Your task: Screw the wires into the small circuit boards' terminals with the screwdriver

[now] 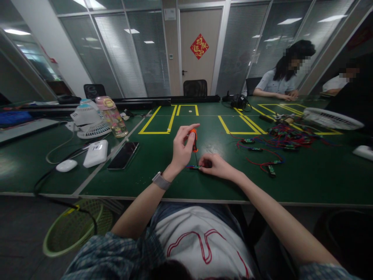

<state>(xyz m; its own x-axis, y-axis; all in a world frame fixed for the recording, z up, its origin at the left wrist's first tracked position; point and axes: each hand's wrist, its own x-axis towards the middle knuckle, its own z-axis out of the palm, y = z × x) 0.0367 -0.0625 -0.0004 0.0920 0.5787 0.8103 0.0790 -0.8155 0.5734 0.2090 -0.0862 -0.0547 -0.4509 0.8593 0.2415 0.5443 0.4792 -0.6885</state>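
My left hand [183, 146] is closed around the orange and black handle of a screwdriver [195, 142], its index finger stretched over the top. The thin shaft points down to a small green circuit board [194, 167] on the table. Against the board's right end, my right hand [215, 165] is closed, its thumb and fingertips pinching the edge. Red and blue wires run by the board, partly hidden by the hands. Just to the right lie several similar boards [271, 171] with red wires.
A tangled heap of wired boards [287, 136] lies at the right, near a white fan [332, 118]. On the left are a phone [123, 155], a power bank [96, 153], a mouse [67, 166] and a bottle [112, 116]. Another person [276, 79] sits across the table [163, 188].
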